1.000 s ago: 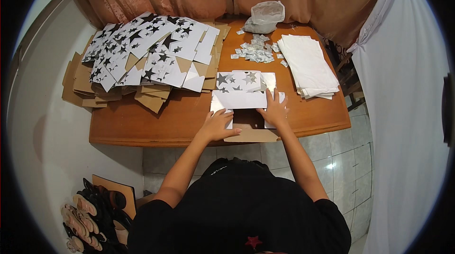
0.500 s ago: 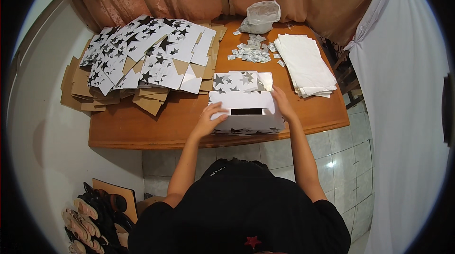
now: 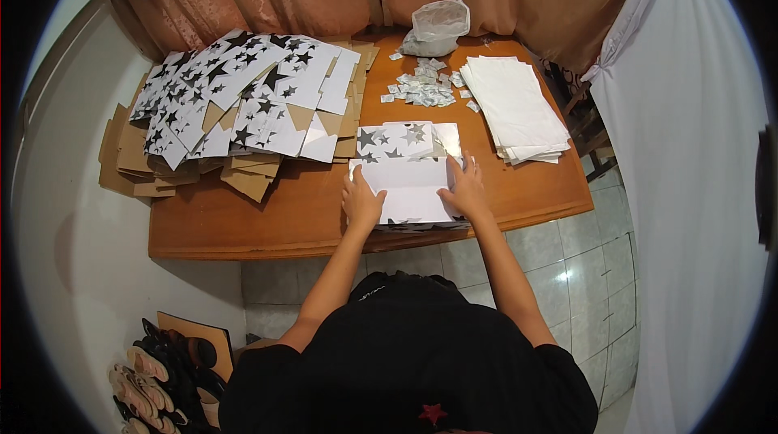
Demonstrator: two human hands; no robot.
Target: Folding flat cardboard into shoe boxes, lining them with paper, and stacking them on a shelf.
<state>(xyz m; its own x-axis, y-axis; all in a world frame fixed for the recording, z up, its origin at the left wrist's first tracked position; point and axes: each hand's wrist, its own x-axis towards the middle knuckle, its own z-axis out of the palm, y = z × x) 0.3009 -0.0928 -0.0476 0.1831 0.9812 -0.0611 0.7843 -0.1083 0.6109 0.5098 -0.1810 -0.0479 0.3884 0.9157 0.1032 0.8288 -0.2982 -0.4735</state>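
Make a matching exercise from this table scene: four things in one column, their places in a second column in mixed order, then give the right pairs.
Things:
1. star-printed box
2. stack of white sheets
3. pile of star-printed flat cartons
4. clear plastic bag

Places:
A. far edge of the table, by the curtain
B. left part of the table
C. under the left hand and right hand, at the near edge
D. right part of the table

Pairs: 1-C, 2-D, 3-B, 4-A
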